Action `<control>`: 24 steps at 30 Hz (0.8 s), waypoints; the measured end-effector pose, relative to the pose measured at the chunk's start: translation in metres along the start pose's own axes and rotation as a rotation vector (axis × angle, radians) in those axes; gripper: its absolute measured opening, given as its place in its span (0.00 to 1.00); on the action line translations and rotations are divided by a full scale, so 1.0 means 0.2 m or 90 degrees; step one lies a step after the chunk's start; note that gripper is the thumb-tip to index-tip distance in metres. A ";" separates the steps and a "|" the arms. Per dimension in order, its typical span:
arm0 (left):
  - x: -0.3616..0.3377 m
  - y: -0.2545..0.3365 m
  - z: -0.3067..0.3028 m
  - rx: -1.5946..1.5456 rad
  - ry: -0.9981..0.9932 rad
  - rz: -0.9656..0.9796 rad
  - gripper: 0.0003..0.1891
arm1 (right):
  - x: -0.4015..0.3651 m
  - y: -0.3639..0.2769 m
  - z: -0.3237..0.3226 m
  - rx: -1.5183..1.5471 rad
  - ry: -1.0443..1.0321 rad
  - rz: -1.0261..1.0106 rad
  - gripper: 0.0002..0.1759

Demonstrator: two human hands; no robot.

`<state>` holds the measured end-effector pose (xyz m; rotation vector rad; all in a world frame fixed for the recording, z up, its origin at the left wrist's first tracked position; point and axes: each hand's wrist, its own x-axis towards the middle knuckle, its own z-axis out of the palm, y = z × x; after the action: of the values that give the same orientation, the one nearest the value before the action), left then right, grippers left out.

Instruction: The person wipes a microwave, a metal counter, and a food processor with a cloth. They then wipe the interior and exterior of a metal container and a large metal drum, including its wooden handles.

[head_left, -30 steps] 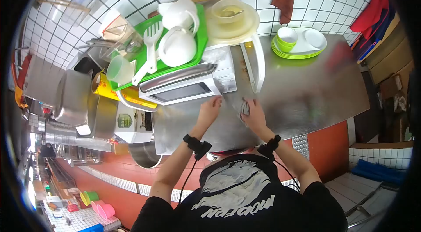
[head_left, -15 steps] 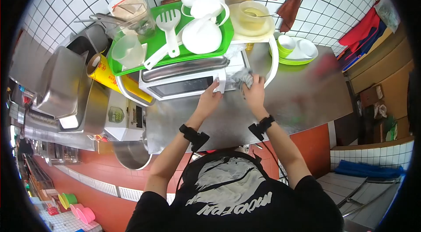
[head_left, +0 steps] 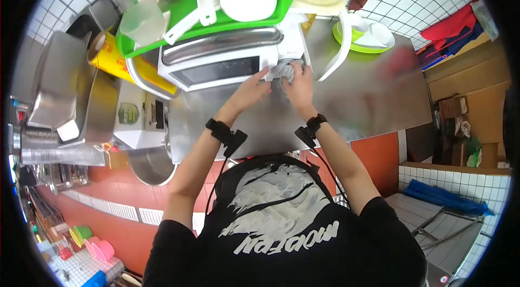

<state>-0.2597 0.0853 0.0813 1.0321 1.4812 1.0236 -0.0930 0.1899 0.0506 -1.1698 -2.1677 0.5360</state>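
Observation:
A white microwave (head_left: 219, 72) with a dark window stands on the steel counter under a rack. My right hand (head_left: 299, 89) is closed on a grey cloth (head_left: 284, 70), pressed against the right part of the microwave's front. Beside it, my left hand (head_left: 252, 92) reaches to the right edge of the microwave door. Its index finger touches the white edge and the thumb is apart from it; it holds nothing I can see.
Above the microwave, a green tray (head_left: 227, 21) carries a white slotted turner (head_left: 203, 0), a white teapot (head_left: 249, 1) and a plastic jug (head_left: 142, 20). Green-rimmed dishes (head_left: 374, 40) sit to the right on the steel counter (head_left: 357, 102). A yellow roll (head_left: 116, 62) lies left.
The view has shifted, so the microwave and tray appear higher. My right hand has brought the cloth leftward onto the microwave's front, closer to my left hand. The left thumb has come away from the door edge.

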 end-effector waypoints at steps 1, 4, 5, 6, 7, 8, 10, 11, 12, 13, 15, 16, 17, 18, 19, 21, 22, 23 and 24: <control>-0.04 -0.04 0.01 -0.008 0.005 -0.010 0.34 | -0.06 0.06 0.03 0.000 -0.014 0.000 0.27; -0.06 -0.08 -0.03 -0.018 -0.027 -0.031 0.32 | -0.14 0.31 0.09 -0.114 -0.281 0.171 0.31; -0.07 -0.10 -0.03 -0.028 0.009 -0.026 0.25 | -0.17 0.34 0.08 -0.116 -0.285 0.172 0.31; -0.06 -0.11 -0.03 -0.039 0.046 -0.020 0.19 | -0.19 0.37 0.08 -0.082 -0.255 0.154 0.32; -0.07 -0.12 -0.03 -0.048 0.083 -0.015 0.18 | -0.21 0.39 0.09 -0.047 -0.227 0.136 0.33; -0.11 0.00 -0.01 0.044 0.163 -0.052 0.18 | -0.20 0.37 0.08 -0.047 -0.232 0.137 0.33; -0.09 -0.03 0.01 0.036 0.201 -0.052 0.18 | -0.12 0.23 0.04 0.118 -0.042 0.021 0.32; -0.07 -0.04 0.01 0.031 0.240 -0.044 0.18 | -0.07 0.16 0.04 0.118 -0.043 0.024 0.32; -0.06 -0.04 0.03 0.073 0.277 -0.046 0.14 | -0.02 0.09 0.06 0.129 -0.026 0.063 0.31; -0.05 -0.03 0.06 0.076 0.276 -0.046 0.14 | 0.02 0.04 0.09 0.142 -0.006 0.102 0.30; -0.08 -0.03 0.11 -0.001 0.275 -0.006 0.12 | 0.05 0.01 0.16 0.151 -0.013 0.155 0.31; -0.09 -0.03 0.11 0.003 0.275 -0.006 0.12 | 0.06 0.00 0.19 0.153 -0.023 0.207 0.31; -0.10 -0.06 0.10 0.011 0.210 -0.015 0.12 | 0.05 0.03 0.21 0.155 -0.022 0.208 0.31; -0.11 -0.09 0.10 0.017 0.145 -0.025 0.14 | 0.02 0.05 0.24 0.115 0.004 0.156 0.31; -0.12 -0.11 0.09 0.016 0.146 -0.025 0.14 | 0.00 0.08 0.26 0.076 0.029 0.103 0.32; -0.16 -0.17 0.06 -0.014 0.098 -0.106 0.15 | -0.03 0.10 0.25 0.050 0.033 0.067 0.32; -0.19 -0.19 0.05 -0.015 0.100 -0.108 0.15 | -0.04 0.11 0.26 0.023 0.040 0.033 0.32; -0.21 -0.23 0.04 -0.026 0.086 -0.121 0.15 | -0.05 0.12 0.26 0.024 0.040 0.033 0.32; -0.22 -0.27 0.03 -0.037 0.071 -0.133 0.16 | -0.06 0.13 0.27 0.028 0.009 0.061 0.31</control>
<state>-0.2539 0.0291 0.0409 0.7720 1.6027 0.9809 -0.1090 0.1907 -0.0075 -1.2547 -2.0859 0.6107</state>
